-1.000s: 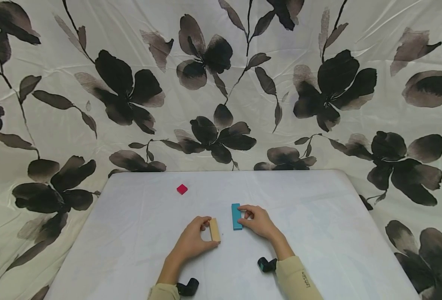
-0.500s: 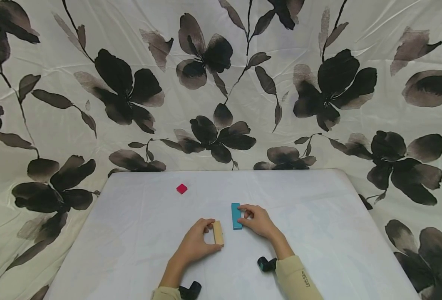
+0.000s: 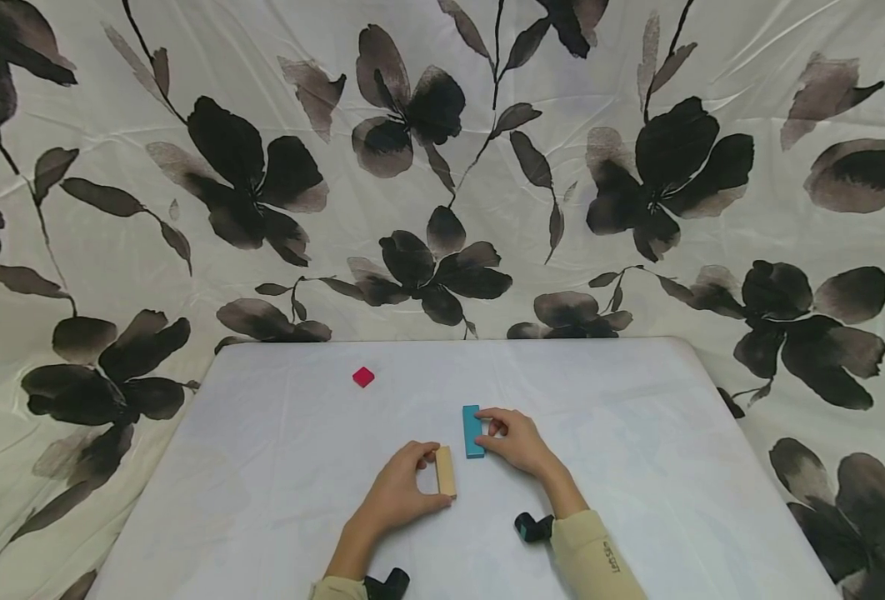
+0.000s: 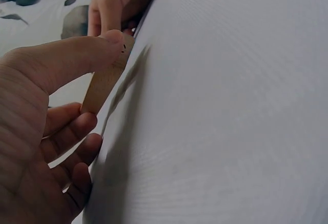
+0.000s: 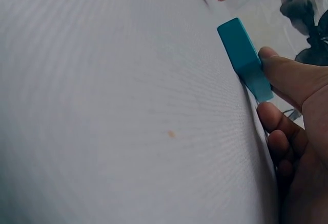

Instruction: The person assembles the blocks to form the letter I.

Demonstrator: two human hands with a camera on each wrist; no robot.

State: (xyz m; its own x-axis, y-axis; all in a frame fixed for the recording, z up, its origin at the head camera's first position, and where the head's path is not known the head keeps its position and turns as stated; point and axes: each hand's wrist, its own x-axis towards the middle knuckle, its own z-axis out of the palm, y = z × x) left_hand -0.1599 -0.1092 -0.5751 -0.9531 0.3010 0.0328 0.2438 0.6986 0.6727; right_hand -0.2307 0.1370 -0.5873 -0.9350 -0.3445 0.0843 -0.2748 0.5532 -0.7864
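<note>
My left hand [image 3: 403, 487] holds a plain wooden block [image 3: 446, 472] by its two ends, thumb at the near end and fingers at the far end. In the left wrist view this wooden block [image 4: 105, 80] is tilted, with a shadow on the cloth beside it. To its right and a little farther back is a blue block [image 3: 472, 432], lying lengthwise away from me. My right hand [image 3: 519, 443] grips this block from its right side, thumb [image 5: 287, 75] against it in the right wrist view. A gap separates the two blocks.
A small red block [image 3: 363, 377] lies near the back left of the white-covered table [image 3: 277, 483], turned like a diamond. Behind the table's far edge hangs a floral cloth [image 3: 427, 183]. Black cameras are strapped at both wrists, close to the tabletop.
My left hand has moved right and toward me with the wooden block, passing below the blue block's level. My right hand and the blue block have stayed in place.
</note>
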